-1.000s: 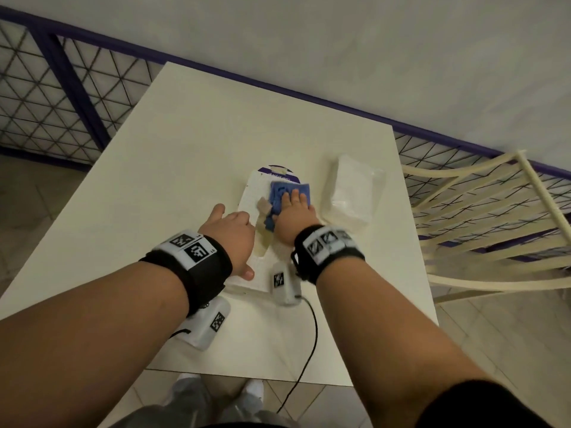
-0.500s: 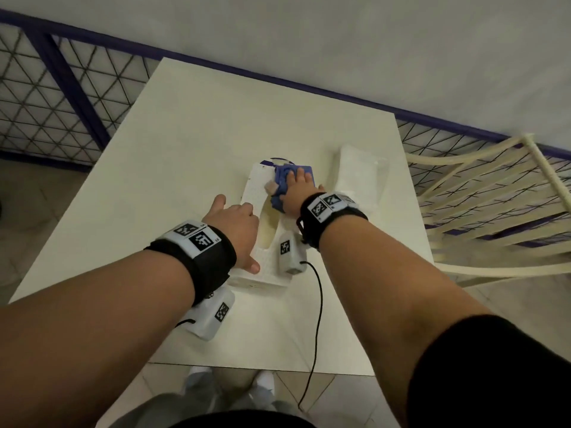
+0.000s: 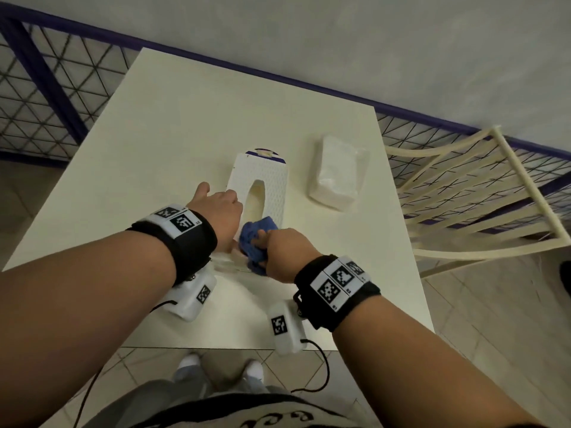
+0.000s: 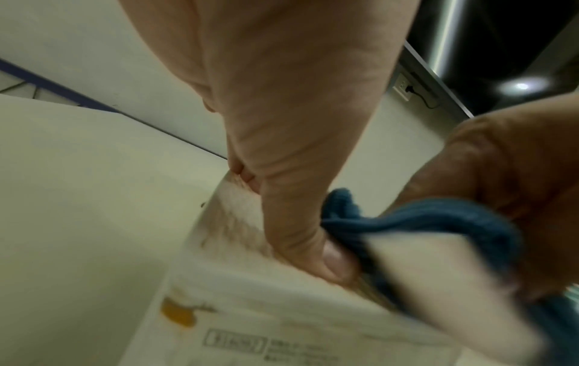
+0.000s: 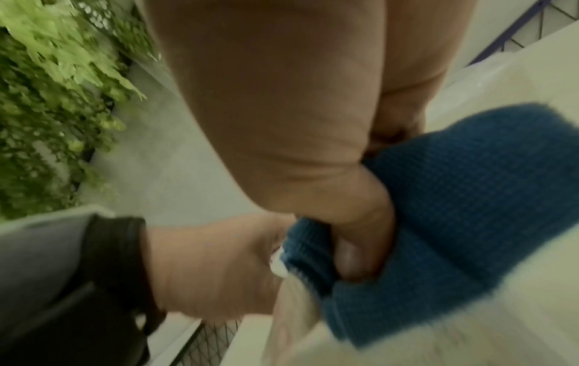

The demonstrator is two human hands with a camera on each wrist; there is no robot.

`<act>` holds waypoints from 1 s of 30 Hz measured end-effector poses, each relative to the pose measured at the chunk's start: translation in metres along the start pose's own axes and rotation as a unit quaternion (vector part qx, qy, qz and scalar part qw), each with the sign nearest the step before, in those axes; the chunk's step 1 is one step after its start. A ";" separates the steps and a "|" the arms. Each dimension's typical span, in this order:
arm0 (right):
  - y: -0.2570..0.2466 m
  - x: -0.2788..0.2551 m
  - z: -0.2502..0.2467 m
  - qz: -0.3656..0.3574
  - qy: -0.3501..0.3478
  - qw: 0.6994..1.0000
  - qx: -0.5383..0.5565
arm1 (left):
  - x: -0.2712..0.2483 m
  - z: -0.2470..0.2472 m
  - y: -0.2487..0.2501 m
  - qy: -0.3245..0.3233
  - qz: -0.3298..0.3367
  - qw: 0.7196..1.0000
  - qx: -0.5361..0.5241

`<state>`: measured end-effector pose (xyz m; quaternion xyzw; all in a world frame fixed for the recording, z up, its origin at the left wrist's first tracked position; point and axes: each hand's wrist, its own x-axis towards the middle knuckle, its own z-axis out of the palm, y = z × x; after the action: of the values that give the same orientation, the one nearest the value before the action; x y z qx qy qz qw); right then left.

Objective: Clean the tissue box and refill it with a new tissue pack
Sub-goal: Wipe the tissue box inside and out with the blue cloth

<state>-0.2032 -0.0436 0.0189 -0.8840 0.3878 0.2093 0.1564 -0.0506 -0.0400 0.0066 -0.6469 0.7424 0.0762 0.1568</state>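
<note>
The left hand (image 3: 221,211) keeps its place on the near left edge of the tissue box (image 3: 262,180), fingers curled over that edge; the left wrist view shows the thumb pressed against the box's near wall, so the box is clamped steady where it lies, near the middle of the surface (image 3: 173,125).

What has changed is the blue cloth (image 3: 255,247). Half a second ago it was up at the far end of the box top, under the right hand; now it sits bunched at the near end, wrapped over the box's near edge. The right hand (image 3: 285,257) has pulled back toward the person with it, and its fingers are curled tight round the cloth, as the right wrist view confirms. I judge this to be one full wiping stroke down the top, far to near, now carried onto the near end face.

The box's oval opening is bare and looks empty. To the right, well apart from the box, the new tissue pack (image 3: 338,173) lies untouched on the surface, so cleaning is under way and refilling is not yet begun.
</note>
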 end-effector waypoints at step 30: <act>0.041 0.063 -0.013 0.083 0.022 0.993 0.082 | -0.005 0.014 -0.015 -0.070 -0.006 0.996 -0.060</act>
<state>-0.1920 -0.1146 -0.0057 -0.8373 0.4792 0.1691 0.2017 -0.0331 -0.0334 -0.0040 -0.6524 0.7201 0.1644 0.1694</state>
